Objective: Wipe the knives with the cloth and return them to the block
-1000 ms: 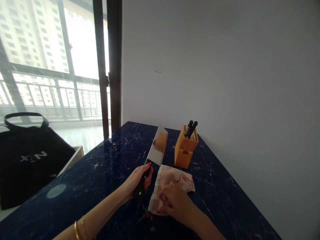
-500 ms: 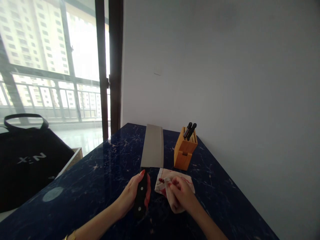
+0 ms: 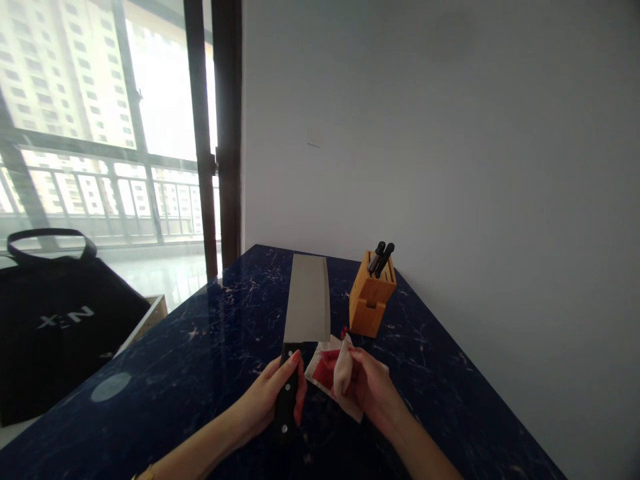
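Observation:
My left hand [image 3: 283, 387] is closed around the black riveted handle of a cleaver [image 3: 307, 300], thumb lying along its top. The broad grey blade points away from me, toward the wall. In my right hand [image 3: 373, 387] a white and red cloth [image 3: 343, 373] is pinched, bunched up at the fingers with a flap spread to the left. The cloth is close to the blade's lower right corner; I cannot tell whether they touch. Just beyond it stands a wooden knife block [image 3: 370, 300] with two dark-handled tools in its slots.
The dark blue marbled table [image 3: 225, 360] reaches to the grey wall [image 3: 440, 167]. A round pale spot [image 3: 111, 387] shows on its left side. To the left are a black bag [image 3: 65, 333] with white letters and a large window [image 3: 100, 133] with a railing outside.
The cloth has been lifted and folded up in my right hand, showing more red. The cleaver has come slightly nearer to me, still in my left hand.

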A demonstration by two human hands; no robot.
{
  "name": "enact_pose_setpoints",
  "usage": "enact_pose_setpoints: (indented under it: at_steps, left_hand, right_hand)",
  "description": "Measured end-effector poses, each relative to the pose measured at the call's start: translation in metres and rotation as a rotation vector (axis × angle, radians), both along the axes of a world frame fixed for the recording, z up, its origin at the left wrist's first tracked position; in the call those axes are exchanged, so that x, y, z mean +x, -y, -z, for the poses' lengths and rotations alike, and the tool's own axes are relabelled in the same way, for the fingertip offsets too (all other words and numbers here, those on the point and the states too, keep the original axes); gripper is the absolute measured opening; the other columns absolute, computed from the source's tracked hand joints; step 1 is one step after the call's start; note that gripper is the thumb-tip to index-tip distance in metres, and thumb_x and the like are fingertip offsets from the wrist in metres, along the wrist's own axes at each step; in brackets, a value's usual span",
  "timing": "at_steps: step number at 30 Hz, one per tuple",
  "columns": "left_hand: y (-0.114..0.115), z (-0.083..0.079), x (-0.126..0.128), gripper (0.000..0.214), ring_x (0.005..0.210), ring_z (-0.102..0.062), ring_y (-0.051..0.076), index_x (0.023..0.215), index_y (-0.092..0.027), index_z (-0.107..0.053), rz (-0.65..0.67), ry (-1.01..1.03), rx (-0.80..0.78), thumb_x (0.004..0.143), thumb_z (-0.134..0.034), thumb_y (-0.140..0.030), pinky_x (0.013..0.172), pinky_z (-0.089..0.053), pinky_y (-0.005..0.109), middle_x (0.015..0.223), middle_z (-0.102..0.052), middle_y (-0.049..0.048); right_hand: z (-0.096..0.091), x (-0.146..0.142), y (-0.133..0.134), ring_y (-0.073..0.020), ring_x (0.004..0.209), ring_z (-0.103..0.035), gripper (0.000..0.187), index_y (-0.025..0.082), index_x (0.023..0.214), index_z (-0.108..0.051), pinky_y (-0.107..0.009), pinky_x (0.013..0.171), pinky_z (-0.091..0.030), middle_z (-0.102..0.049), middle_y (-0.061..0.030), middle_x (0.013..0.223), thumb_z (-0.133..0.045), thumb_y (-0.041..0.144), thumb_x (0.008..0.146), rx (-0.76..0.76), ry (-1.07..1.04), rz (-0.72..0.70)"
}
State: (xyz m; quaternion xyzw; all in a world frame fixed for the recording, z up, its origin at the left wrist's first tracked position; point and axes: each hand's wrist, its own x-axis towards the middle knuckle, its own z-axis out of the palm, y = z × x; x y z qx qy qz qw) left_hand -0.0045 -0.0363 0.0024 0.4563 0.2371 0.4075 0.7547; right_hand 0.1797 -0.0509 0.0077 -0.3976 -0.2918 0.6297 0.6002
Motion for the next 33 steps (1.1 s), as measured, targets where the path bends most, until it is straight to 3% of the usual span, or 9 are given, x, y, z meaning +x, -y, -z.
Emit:
enact_pose_setpoints:
  at_steps: [5, 10, 13, 18, 22, 24, 27, 31, 33]
  left_hand:
    - [-0.001, 0.003, -0.002, 0.029, 0.036, -0.05, 0.009, 0.075, -0.017, -0.046, 0.026, -0.015, 0.02, 0.086, -0.042, -0.043, 0.034, -0.042, 0.018, 0.05, -0.055, -0.003]
    - [0.002, 0.002, -0.002, 0.028, 0.043, -0.051, 0.009, 0.076, -0.016, -0.048, 0.04, -0.014, 0.017, 0.086, -0.043, -0.041, 0.042, -0.043, 0.019, 0.054, -0.054, -0.0024]
    - [0.005, -0.001, -0.003, 0.025, 0.051, -0.054, 0.01, 0.08, -0.016, -0.048, 0.053, -0.014, 0.001, 0.086, -0.044, -0.04, 0.05, -0.045, 0.022, 0.061, -0.055, -0.0012]
    - [0.006, -0.005, -0.004, 0.02, 0.058, -0.056, 0.012, 0.082, -0.016, -0.047, 0.056, -0.006, 0.031, 0.085, -0.048, -0.036, 0.057, -0.046, 0.026, 0.065, -0.055, -0.001]
    - [0.008, -0.007, -0.003, 0.02, 0.05, -0.054, 0.011, 0.076, -0.017, -0.045, 0.076, -0.011, 0.06, 0.084, -0.05, -0.035, 0.049, -0.044, 0.023, 0.058, -0.052, -0.0024]
    - [0.01, -0.007, -0.002, 0.022, 0.044, -0.051, 0.01, 0.073, -0.017, -0.044, 0.097, 0.0, 0.048, 0.085, -0.048, -0.035, 0.044, -0.042, 0.022, 0.052, -0.049, -0.0037]
    - [0.009, -0.004, -0.002, 0.021, 0.039, -0.047, 0.009, 0.074, -0.018, -0.043, 0.127, -0.02, -0.022, 0.084, -0.048, -0.035, 0.04, -0.04, 0.021, 0.049, -0.048, -0.0047]
    - [0.004, 0.003, -0.001, 0.02, 0.034, -0.043, 0.007, 0.074, -0.018, -0.044, 0.189, -0.04, -0.109, 0.084, -0.048, -0.035, 0.035, -0.032, 0.017, 0.046, -0.045, -0.006]
    - [0.001, 0.006, -0.002, 0.02, 0.033, -0.041, 0.006, 0.073, -0.018, -0.044, 0.216, -0.016, -0.133, 0.083, -0.048, -0.035, 0.035, -0.028, 0.017, 0.044, -0.042, -0.007]
  right_hand:
    - [-0.008, 0.005, 0.0, -0.0188, 0.065, -0.062, 0.02, 0.017, 0.083, -0.061, -0.03, 0.059, -0.048, -0.067, -0.0038, 0.074, -0.054, 0.033, 0.072, -0.016, -0.078, 0.027]
    - [-0.015, 0.0, 0.01, -0.0229, 0.089, -0.061, 0.025, 0.017, 0.094, -0.061, -0.035, 0.078, -0.046, -0.067, -0.0063, 0.091, -0.057, 0.025, 0.071, 0.017, -0.128, -0.147]
    - [-0.014, -0.004, 0.012, -0.0232, 0.092, -0.06, 0.027, 0.016, 0.097, -0.06, -0.036, 0.082, -0.044, -0.067, -0.0076, 0.095, -0.058, 0.023, 0.071, 0.033, -0.138, -0.191]
    - [-0.01, 0.004, 0.004, -0.0195, 0.076, -0.063, 0.018, 0.016, 0.087, -0.062, -0.034, 0.075, -0.047, -0.068, -0.0062, 0.084, -0.057, 0.028, 0.074, 0.0, -0.189, -0.07]
    - [-0.018, 0.016, 0.0, -0.0202, 0.067, -0.062, 0.02, 0.017, 0.086, -0.062, -0.036, 0.066, -0.049, -0.067, -0.005, 0.079, -0.059, 0.033, 0.074, 0.038, -0.15, -0.008]
    - [-0.022, 0.021, 0.0, -0.019, 0.067, -0.061, 0.02, 0.019, 0.085, -0.061, -0.034, 0.065, -0.049, -0.066, -0.0031, 0.078, -0.061, 0.034, 0.072, 0.105, -0.11, 0.093]
    - [-0.028, 0.026, 0.003, -0.0155, 0.066, -0.059, 0.019, 0.021, 0.082, -0.059, -0.028, 0.063, -0.047, -0.064, 0.0008, 0.076, -0.065, 0.034, 0.069, 0.246, 0.077, 0.275]
    - [-0.035, 0.03, 0.01, -0.0143, 0.064, -0.054, 0.021, 0.019, 0.08, -0.058, -0.024, 0.058, -0.042, -0.059, 0.0005, 0.069, -0.062, 0.038, 0.071, 0.407, 0.658, 0.427]
    - [-0.038, 0.029, 0.013, -0.0153, 0.064, -0.053, 0.021, 0.019, 0.08, -0.057, -0.024, 0.058, -0.041, -0.058, -0.0002, 0.069, -0.058, 0.04, 0.074, 0.437, 0.822, 0.452]
